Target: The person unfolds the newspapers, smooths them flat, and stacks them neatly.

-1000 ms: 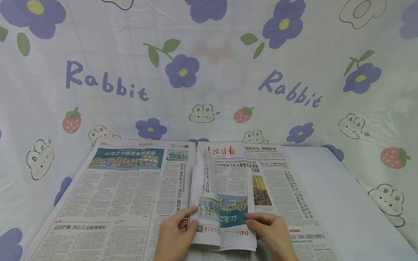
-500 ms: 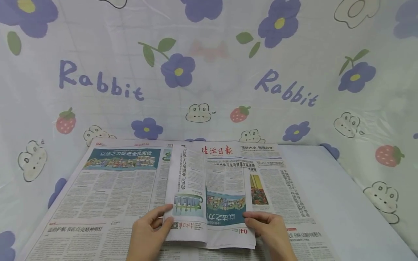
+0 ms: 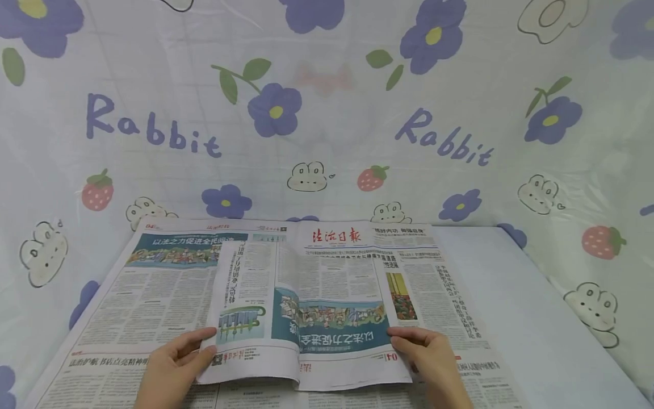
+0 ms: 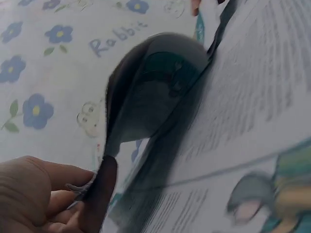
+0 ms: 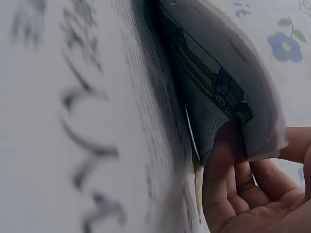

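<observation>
A printed newspaper [image 3: 128, 307] lies spread out, and a folded section of it [image 3: 337, 335] is turned up with its headline upside down. My left hand [image 3: 176, 363] pinches the left edge of that section between thumb and fingers. At the opposite edge my right hand [image 3: 429, 358] grips it the same way. Between the hands the sheet dips at a crease near its middle. In the left wrist view the paper [image 4: 160, 87] curls upward from the pinching left hand [image 4: 63, 194]. The right wrist view has the right hand's [image 5: 257, 189] thumb and fingers on either side of a curled sheet [image 5: 243, 92].
The newspaper rests on a white table [image 3: 531, 307], whose right part shows beyond the pages. Behind it hangs a white curtain [image 3: 347, 130] printed with purple flowers, strawberries and rabbits, reaching down to the table's back edge.
My left hand has moved well to the left, drawing its edge of the folded section outward so that more of the printed picture shows. My right hand has stayed nearly in place, still holding.
</observation>
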Available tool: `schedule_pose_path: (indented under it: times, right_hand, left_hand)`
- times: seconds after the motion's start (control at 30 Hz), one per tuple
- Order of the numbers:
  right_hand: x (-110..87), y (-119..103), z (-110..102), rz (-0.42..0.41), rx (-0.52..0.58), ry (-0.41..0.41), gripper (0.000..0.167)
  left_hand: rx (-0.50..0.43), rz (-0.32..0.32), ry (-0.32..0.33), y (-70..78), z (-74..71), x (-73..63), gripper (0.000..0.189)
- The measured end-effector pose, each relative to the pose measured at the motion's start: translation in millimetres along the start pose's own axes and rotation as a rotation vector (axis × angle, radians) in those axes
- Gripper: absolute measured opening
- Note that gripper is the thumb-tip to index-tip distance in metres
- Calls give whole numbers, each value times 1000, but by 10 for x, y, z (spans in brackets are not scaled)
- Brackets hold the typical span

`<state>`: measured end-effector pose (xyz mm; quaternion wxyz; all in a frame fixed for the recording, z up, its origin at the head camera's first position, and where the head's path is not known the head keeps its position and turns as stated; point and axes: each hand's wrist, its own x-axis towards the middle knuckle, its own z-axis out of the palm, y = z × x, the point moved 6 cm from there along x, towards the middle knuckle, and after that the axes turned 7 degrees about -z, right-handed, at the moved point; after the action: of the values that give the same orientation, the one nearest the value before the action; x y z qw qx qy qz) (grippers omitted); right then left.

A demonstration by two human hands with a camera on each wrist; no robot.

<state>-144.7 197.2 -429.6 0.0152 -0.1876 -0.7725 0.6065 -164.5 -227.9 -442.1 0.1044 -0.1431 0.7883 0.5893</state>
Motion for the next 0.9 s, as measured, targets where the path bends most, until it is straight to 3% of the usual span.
schedule_pose_path:
  times: [0.13,0.4,0.6,0.9]
  right_hand:
    - [73,40,-95,7,9,-2,22]
    - [198,140,-232,57,110,-23,28]
    - [216,208,-260,106,120,-34,32]
    - [222,217,-259,108,108,-26,30]
  left_hand:
    - [14,-36,-2,-78,-164,97,55]
    - [-155,-144,-24,-80,-236,104,55]
    - [-148,-145,-41,-123,-215,139,58]
    - [-106,-122,-51,-139,-224,156,59]
